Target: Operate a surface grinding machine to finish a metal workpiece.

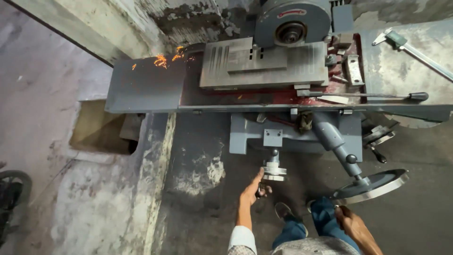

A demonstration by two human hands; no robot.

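My left hand [255,189] curls around the dark crank handle of the small silver handwheel [274,171], feeding the grey steel table [264,63] while orange sparks [163,60] fly. My right hand [350,222] grips the rim of the large grey handwheel [370,185], ready.

The surface grinder [264,94] was painted blue-grey, with dark red showing along the inner tray under its table. The magnetic chuck [264,63] was dull grey steel, marked with fine parallel lines. The wheel guard [292,21] was blue-grey, bearing a small red label. Orange sparks [163,59] glowed against the grey splash plate. The large handwheel [370,185] had a bright silver rim and dark face; the small handwheel [274,170] was silvery. The lever [377,96] was grey, tipped with a black knob. The caliper [410,47] was pale metal. The floor [94,203] was blotched grey and cream. The left hand's [257,189] sleeve was white; the right hand [351,224] lay beside blue jeans.
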